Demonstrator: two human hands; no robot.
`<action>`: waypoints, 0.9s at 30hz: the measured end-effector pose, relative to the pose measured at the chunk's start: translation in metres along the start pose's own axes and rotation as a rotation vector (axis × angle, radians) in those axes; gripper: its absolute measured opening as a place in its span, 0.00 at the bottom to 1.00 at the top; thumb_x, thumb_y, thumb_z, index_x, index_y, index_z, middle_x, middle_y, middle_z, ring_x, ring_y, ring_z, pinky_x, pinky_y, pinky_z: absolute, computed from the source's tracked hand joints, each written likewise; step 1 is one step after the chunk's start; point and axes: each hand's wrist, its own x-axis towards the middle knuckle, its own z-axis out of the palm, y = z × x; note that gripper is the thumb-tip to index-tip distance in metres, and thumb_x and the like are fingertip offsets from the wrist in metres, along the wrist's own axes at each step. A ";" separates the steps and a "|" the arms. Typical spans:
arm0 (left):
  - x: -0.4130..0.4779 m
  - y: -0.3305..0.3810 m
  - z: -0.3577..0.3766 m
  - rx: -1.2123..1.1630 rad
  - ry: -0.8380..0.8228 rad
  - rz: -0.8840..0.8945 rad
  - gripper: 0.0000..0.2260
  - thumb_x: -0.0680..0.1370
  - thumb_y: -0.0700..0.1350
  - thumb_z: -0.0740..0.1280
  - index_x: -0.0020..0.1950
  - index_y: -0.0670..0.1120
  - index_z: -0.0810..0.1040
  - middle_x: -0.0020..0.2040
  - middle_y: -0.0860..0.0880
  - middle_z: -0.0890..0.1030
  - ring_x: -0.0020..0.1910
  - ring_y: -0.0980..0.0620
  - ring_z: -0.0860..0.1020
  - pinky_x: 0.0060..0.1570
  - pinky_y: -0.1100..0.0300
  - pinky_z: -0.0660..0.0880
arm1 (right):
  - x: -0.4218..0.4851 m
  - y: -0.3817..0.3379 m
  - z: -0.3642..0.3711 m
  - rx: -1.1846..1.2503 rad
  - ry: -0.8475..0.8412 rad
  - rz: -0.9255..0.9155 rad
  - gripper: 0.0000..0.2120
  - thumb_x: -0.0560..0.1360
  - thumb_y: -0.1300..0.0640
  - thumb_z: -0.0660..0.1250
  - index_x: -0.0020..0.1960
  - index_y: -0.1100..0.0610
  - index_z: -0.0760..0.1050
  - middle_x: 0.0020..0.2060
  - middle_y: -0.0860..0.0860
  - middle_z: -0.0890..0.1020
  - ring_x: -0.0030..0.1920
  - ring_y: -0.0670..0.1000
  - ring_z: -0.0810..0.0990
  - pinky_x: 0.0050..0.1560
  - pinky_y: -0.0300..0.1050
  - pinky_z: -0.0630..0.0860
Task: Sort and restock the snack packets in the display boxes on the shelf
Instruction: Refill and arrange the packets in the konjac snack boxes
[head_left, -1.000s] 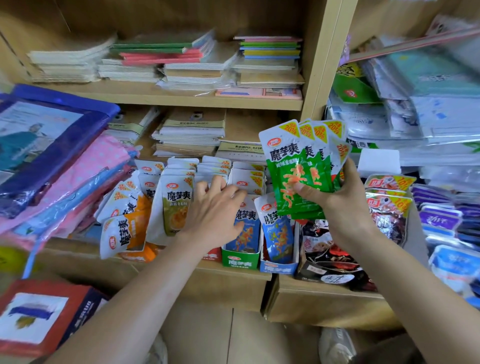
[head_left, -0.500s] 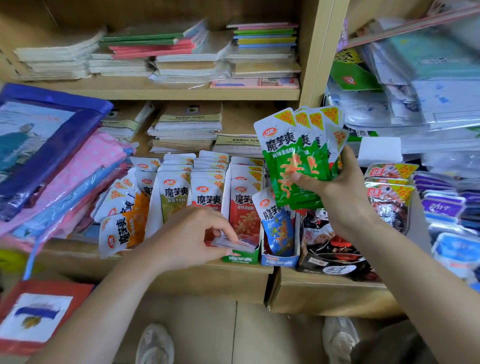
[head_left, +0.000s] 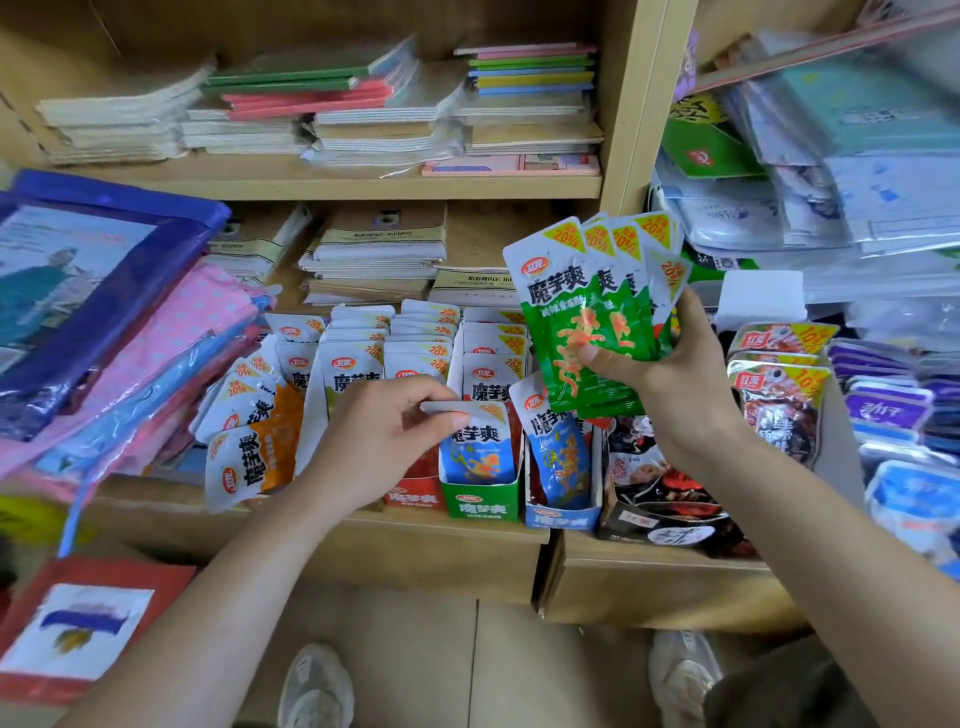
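So, four display boxes sit in a row on the shelf (head_left: 332, 540): a red box (head_left: 415, 499), a green box (head_left: 480, 506), a blue box (head_left: 561, 519) and a dark box (head_left: 665, 532). At the front of the green box is a blue packet (head_left: 475, 457). The blue box holds a second blue packet (head_left: 558, 447), which leans left. The left hand (head_left: 374, 447) pinches the first packet's top edge between thumb and forefinger. The right hand (head_left: 670, 374) grips a fan of green packets (head_left: 571, 322) (five tops show), raised above the blue box.
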 end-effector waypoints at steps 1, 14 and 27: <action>0.001 0.001 0.003 -0.022 0.033 0.006 0.01 0.77 0.48 0.74 0.47 0.54 0.85 0.40 0.54 0.85 0.41 0.50 0.83 0.43 0.43 0.79 | -0.001 0.001 0.000 -0.004 0.000 0.001 0.38 0.66 0.66 0.80 0.72 0.54 0.69 0.61 0.50 0.83 0.60 0.50 0.83 0.54 0.48 0.83; 0.031 0.027 -0.002 -0.759 0.522 -0.223 0.03 0.80 0.40 0.70 0.50 0.47 0.83 0.44 0.49 0.86 0.44 0.51 0.84 0.39 0.54 0.81 | -0.011 -0.001 -0.001 0.062 -0.117 0.134 0.35 0.67 0.69 0.77 0.71 0.54 0.70 0.57 0.50 0.85 0.56 0.53 0.85 0.55 0.52 0.83; 0.052 0.032 0.030 -0.153 0.677 -0.007 0.09 0.76 0.50 0.73 0.39 0.47 0.80 0.31 0.47 0.80 0.30 0.49 0.77 0.28 0.46 0.72 | -0.010 -0.008 0.007 0.380 -0.223 0.461 0.25 0.74 0.47 0.68 0.71 0.49 0.74 0.61 0.52 0.84 0.59 0.56 0.84 0.51 0.55 0.82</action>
